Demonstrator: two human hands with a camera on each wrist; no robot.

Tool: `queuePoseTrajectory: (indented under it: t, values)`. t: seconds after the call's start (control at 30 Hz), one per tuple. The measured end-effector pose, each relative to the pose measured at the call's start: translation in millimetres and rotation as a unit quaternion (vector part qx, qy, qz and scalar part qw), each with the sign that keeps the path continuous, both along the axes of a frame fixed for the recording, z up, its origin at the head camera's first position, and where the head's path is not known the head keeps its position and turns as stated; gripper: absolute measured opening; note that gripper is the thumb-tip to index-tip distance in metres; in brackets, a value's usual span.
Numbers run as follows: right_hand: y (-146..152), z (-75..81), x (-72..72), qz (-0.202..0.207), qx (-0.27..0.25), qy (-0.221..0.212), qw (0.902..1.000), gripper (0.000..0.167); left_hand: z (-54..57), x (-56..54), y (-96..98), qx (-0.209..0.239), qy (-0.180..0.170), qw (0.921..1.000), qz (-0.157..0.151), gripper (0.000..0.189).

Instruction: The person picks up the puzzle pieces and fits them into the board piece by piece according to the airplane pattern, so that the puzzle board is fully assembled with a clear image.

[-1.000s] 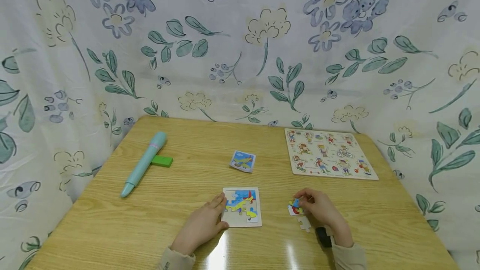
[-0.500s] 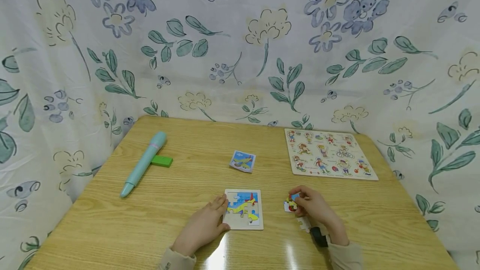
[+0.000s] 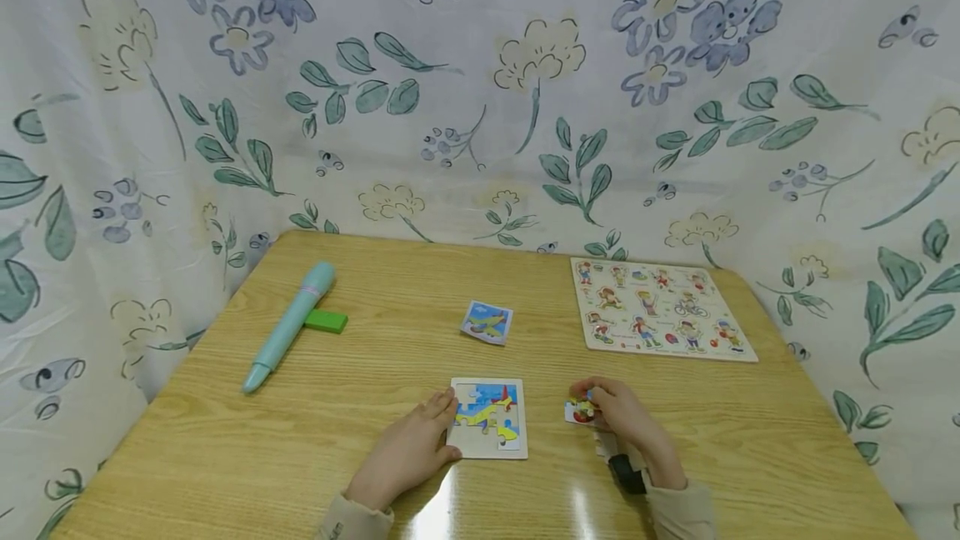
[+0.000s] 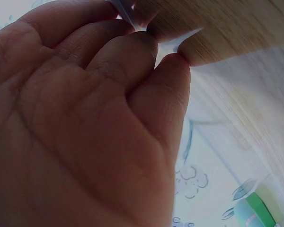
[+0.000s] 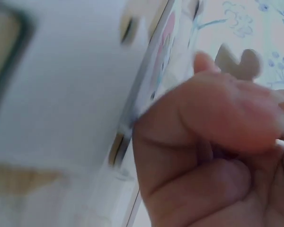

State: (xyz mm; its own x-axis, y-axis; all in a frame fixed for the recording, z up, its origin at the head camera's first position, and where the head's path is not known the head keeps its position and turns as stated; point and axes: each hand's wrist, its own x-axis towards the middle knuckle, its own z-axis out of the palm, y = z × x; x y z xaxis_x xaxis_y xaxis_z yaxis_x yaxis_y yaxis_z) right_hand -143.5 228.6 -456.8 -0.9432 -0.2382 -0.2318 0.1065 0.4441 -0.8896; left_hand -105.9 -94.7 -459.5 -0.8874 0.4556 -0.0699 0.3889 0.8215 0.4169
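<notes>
A small square jigsaw board [image 3: 474, 443] with a partly filled picture of a yellow plane on blue lies at the front middle of the table. My left hand [image 3: 408, 452] rests along its left edge, fingers fairly straight and the thumb by the lower left corner. To the right of the board, my right hand [image 3: 628, 417] pinches a jigsaw piece [image 5: 240, 65] between thumb and fingers. Other coloured pieces [image 3: 577, 412] lie on the table under and beside those fingertips. A pale piece [image 3: 602, 445] shows partly beneath the hand.
Behind the board lies a picture card [image 3: 487, 323] of the plane. A larger peg puzzle board [image 3: 663, 307] with child figures sits at the back right. At the left are a teal pen-shaped object [image 3: 288, 327] and a green block [image 3: 327, 322]. A floral curtain [image 3: 480, 107] hangs behind the table.
My right hand has moved slightly left and turned, with the pinched piece now more hidden by the fingers. The board shifted slightly right and down in view, my left hand still on it.
</notes>
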Motion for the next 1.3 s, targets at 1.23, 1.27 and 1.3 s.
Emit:
queuePoseTrajectory:
  t: [1.23, 1.27, 1.3]
  values:
    - [-86, -3.3, -17.6, 0.127, 0.084, 0.091, 0.9842, 0.007, 3.5, 0.7, 0.0, 0.001, 0.014, 0.9999, -0.002, 0.07]
    - [-87, -3.5, -17.4, 0.126, 0.093, 0.097, 0.983, 0.007, 3.9, 0.8, 0.1, 0.001, 0.013, 0.9999, -0.002, 0.07]
    - [-87, -3.4, -17.0, 0.124, 0.102, 0.105, 0.9814, 0.007, 3.9, 0.9, 0.2, 0.001, 0.013, 0.9999, -0.002, 0.07]
